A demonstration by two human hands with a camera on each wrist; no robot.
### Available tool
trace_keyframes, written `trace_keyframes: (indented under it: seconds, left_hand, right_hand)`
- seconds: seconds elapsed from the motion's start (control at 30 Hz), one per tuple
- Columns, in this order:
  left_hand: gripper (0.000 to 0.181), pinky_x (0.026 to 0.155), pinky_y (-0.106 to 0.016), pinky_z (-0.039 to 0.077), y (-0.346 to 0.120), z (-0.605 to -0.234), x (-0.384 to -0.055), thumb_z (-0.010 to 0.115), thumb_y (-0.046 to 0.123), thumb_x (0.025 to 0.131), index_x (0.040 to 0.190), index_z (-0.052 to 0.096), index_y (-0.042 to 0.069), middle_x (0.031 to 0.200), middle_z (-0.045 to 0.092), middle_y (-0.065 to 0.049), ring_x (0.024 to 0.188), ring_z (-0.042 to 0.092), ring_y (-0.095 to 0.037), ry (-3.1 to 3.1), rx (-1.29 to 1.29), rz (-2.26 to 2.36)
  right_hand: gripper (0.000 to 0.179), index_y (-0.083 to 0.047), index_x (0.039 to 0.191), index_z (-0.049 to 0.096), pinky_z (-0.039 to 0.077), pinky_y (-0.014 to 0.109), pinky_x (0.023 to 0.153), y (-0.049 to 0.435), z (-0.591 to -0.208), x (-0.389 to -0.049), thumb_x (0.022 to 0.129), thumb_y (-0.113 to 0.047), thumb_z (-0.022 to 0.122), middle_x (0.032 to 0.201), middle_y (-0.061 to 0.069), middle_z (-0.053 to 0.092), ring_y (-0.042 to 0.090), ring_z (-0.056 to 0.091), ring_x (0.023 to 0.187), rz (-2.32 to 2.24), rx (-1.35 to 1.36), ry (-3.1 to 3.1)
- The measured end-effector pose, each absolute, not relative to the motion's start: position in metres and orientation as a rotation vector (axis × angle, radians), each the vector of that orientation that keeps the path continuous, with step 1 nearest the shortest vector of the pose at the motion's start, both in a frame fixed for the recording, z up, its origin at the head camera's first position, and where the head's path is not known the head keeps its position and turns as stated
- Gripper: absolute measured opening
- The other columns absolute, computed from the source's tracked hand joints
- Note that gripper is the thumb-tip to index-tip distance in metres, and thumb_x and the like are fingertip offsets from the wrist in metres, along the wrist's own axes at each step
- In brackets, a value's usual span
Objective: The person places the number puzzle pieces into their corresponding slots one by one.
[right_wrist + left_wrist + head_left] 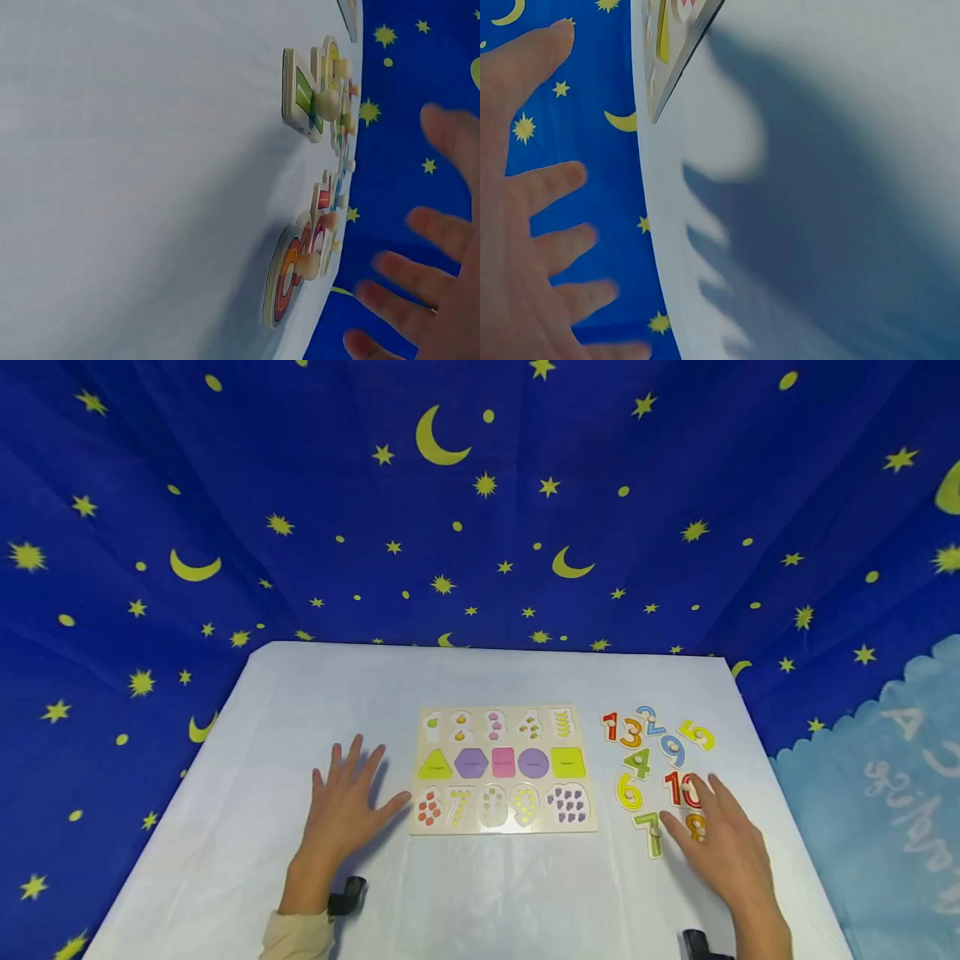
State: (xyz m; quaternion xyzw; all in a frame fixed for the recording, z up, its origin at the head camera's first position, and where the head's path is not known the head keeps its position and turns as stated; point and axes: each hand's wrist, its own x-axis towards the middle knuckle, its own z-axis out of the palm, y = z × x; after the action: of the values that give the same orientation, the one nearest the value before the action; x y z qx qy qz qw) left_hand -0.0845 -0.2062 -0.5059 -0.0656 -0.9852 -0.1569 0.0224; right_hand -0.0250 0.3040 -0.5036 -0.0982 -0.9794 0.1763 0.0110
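A wooden puzzle board (465,783) lies flat on the white table, with fruit-printed number recesses in two rows and colored shapes between them. My left hand (343,814) hovers with spread fingers left of the board, its shadow on the table in the left wrist view. To the board's right lie loose number pieces with wooden knobs. My right hand (723,843) is held over the nearest ones, fingers extended and holding nothing. Below it are the red 10 piece (675,789) and the orange 8 piece (281,277), partly hidden in the head view. The green 7 piece (651,837) lies beside its thumb.
More pieces lie farther back, among them a yellow 6 (628,792), a green 4 (637,763), a blue 9 (672,749) and a yellow 5 (697,735). A blue cloth (510,527) with moons and stars stands behind the table (337,685).
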Motion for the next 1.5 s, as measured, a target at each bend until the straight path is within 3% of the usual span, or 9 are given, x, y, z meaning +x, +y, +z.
trace_keyframes:
  seconds: [0.07, 0.13, 0.2, 0.3, 0.63, 1.03, 1.5]
  left_hand:
    - [0.085, 0.103, -0.066, 0.022, -0.204, -0.507, -0.086, 0.059, 0.069, 0.080, 0.140, 0.048, 0.010, 0.150, 0.034, -0.018, 0.137, 0.027, -0.043, -3.032, -0.248, -0.550]
    - [0.077, 0.100, -0.061, 0.032, -0.201, -0.508, -0.088, 0.066, 0.062, 0.080, 0.133, 0.054, 0.007, 0.142, 0.044, -0.019, 0.130, 0.039, -0.041, -3.012, -0.294, -0.594]
    - [0.073, 0.097, -0.057, 0.038, -0.198, -0.508, -0.089, 0.072, 0.056, 0.078, 0.128, 0.057, 0.005, 0.137, 0.049, -0.019, 0.124, 0.045, -0.039, -2.998, -0.338, -0.638]
    - [0.076, 0.097, -0.056, 0.039, -0.193, -0.508, -0.092, 0.077, 0.055, 0.074, 0.129, 0.058, 0.006, 0.137, 0.049, -0.018, 0.125, 0.044, -0.038, -2.997, -0.391, -0.662]
    - [0.098, 0.093, -0.055, 0.041, -0.183, -0.520, -0.085, 0.079, 0.067, 0.058, 0.130, 0.058, 0.005, 0.134, 0.051, -0.014, 0.122, 0.046, -0.034, -3.092, -0.447, -0.589]
    - [0.087, 0.094, -0.055, 0.039, -0.180, -0.522, -0.086, 0.079, 0.059, 0.066, 0.130, 0.059, 0.004, 0.134, 0.050, -0.015, 0.124, 0.044, -0.035, -3.102, -0.462, -0.566]
    - [0.097, 0.096, -0.055, 0.038, -0.181, -0.524, -0.083, 0.083, 0.058, 0.059, 0.134, 0.055, 0.003, 0.137, 0.048, -0.016, 0.127, 0.041, -0.036, -3.123, -0.473, -0.555]
  right_hand:
    - [0.078, 0.001, 0.137, 0.047, 0.034, 0.066, 0.091, 0.304, -0.503, -0.023, 0.086, -0.055, 0.064, 0.134, 0.028, 0.044, 0.046, 0.043, 0.116, 0.563, -0.363, -3.055]
    - [0.066, 0.002, 0.127, 0.057, 0.044, 0.057, 0.079, 0.304, -0.502, -0.023, 0.086, -0.049, 0.067, 0.113, 0.022, 0.055, 0.039, 0.051, 0.096, 0.618, -0.397, -3.061]
    - [0.055, 0.001, 0.119, 0.062, 0.046, 0.045, 0.068, 0.303, -0.500, -0.023, 0.086, -0.043, 0.070, 0.096, 0.014, 0.057, 0.030, 0.052, 0.083, 0.694, -0.394, -3.075]
    - [0.044, -0.002, 0.115, 0.065, 0.040, 0.034, 0.060, 0.301, -0.499, -0.024, 0.085, -0.034, 0.072, 0.084, 0.004, 0.054, 0.020, 0.049, 0.075, 0.805, -0.348, -3.094]
    - [0.047, -0.003, 0.116, 0.065, 0.039, 0.031, 0.058, 0.289, -0.503, -0.014, 0.080, -0.031, 0.078, 0.085, 0.000, 0.056, 0.018, 0.048, 0.073, 0.887, -0.316, -3.199]
    - [0.025, -0.002, 0.102, 0.071, 0.043, 0.036, 0.064, 0.279, -0.518, -0.025, 0.080, -0.014, 0.075, 0.080, -0.001, 0.060, 0.018, 0.052, 0.072, 0.818, -0.286, -3.138]
    - [0.023, -0.001, 0.099, 0.072, 0.042, 0.034, 0.061, 0.271, -0.515, -0.031, 0.079, -0.011, 0.076, 0.077, 0.000, 0.061, 0.018, 0.051, 0.069, 0.817, -0.266, -3.033]
